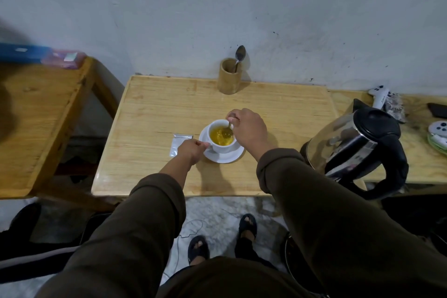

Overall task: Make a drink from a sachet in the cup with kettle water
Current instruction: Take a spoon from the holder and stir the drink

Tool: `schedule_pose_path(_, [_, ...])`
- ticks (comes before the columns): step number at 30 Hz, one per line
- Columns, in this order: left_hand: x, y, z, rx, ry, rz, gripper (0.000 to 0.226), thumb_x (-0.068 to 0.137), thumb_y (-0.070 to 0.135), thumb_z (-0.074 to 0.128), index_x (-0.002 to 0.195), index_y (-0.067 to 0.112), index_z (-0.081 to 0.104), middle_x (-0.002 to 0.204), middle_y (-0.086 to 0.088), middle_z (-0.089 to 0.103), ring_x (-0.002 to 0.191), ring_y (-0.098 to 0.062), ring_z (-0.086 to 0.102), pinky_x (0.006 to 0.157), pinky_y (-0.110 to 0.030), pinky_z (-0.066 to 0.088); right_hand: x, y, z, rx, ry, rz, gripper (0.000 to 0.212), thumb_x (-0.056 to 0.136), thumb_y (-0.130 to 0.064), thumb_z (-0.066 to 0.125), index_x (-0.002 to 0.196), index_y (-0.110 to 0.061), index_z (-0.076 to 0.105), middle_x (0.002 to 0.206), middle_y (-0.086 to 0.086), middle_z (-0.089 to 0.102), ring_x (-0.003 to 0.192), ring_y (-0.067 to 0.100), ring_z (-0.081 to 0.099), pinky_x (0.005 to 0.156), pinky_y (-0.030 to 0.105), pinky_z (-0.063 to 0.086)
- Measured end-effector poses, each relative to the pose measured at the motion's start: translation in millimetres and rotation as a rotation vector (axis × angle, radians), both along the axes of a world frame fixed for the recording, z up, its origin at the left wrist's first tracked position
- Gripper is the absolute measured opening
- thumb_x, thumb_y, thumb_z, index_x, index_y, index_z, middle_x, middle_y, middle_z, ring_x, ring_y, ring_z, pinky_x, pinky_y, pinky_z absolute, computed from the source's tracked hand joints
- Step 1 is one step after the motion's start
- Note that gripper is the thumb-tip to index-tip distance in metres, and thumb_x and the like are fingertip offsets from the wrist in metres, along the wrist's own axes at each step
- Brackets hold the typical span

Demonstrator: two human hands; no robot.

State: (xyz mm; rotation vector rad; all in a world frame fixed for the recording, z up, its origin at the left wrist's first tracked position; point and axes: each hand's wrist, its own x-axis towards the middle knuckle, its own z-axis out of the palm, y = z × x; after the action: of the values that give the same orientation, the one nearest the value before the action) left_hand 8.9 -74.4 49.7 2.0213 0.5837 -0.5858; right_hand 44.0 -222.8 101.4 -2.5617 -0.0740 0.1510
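Stirring looks like the last step: the right hand [246, 129] pinches a spoon [228, 128] dipped in the yellow drink, while the left hand [192, 150] closes on the handle of the cup [221, 146]. That cup sits on a saucer [225, 156] mid-desk. An apparently emptied sachet [180, 144] lies just left; the kettle [358, 145] stands right, water already poured. A wooden desk [157, 109] meets a scuffed grey wall [266, 7], with a holder [228, 80] at the far edge.
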Motion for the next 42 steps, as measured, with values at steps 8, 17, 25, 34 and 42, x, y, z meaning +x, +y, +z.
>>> schedule_pose_path(8, [0.3,-1.7,-0.8,-0.009,0.002,0.014,0.042,0.093,0.037,0.052,0.118,0.004,0.062,0.127,-0.018,0.061,0.118,-0.034,0.055,0.1,-0.04,0.045,-1.3,1.9,-1.4,0.125,0.07,0.051,0.022,0.092,-0.022,0.051,0.097,-0.017,0.072,0.102,0.006,0.073,0.096,0.024,0.064,0.083,0.034,0.05])
schedule_pose_path(17, [0.8,-2.9,-0.3,0.01,0.011,0.005,0.043,0.094,0.037,0.05,0.119,0.004,0.061,0.126,-0.018,0.061,0.117,-0.034,0.055,0.099,-0.04,0.044,-1.4,-2.4,1.1,0.04,0.028,0.017,0.025,0.094,-0.022,0.048,0.104,-0.019,0.071,0.108,0.007,0.071,0.1,0.025,0.062,0.083,0.036,0.05])
schedule_pose_path(25, [1.3,-2.0,-2.3,0.008,0.008,0.018,0.042,0.093,0.038,0.053,0.116,0.005,0.063,0.124,-0.018,0.063,0.114,-0.033,0.057,0.096,-0.037,0.046,0.1,-1.5,3.7,0.099,0.103,0.079,0.022,0.093,-0.023,0.05,0.096,-0.012,0.069,0.099,0.009,0.072,0.095,0.026,0.062,0.079,0.032,0.047])
schedule_pose_path(34, [2.3,0.6,-4.6,0.017,0.001,-0.005,0.042,0.092,0.038,0.052,0.117,0.007,0.064,0.123,-0.016,0.063,0.101,-0.028,0.056,0.094,-0.036,0.046,-2.2,-2.7,3.4,0.06,0.026,0.024,0.026,0.095,-0.022,0.047,0.106,-0.019,0.071,0.112,0.005,0.07,0.104,0.023,0.061,0.086,0.034,0.048])
schedule_pose_path(42, [3.2,0.9,-6.4,0.034,-0.006,-0.045,0.042,0.093,0.039,0.05,0.113,0.005,0.065,0.12,-0.018,0.064,0.09,-0.025,0.051,0.082,-0.034,0.044,-5.7,-2.8,4.5,0.226,0.138,0.077,0.02,0.09,-0.019,0.057,0.097,-0.012,0.074,0.107,0.004,0.073,0.101,0.018,0.063,0.089,0.028,0.047])
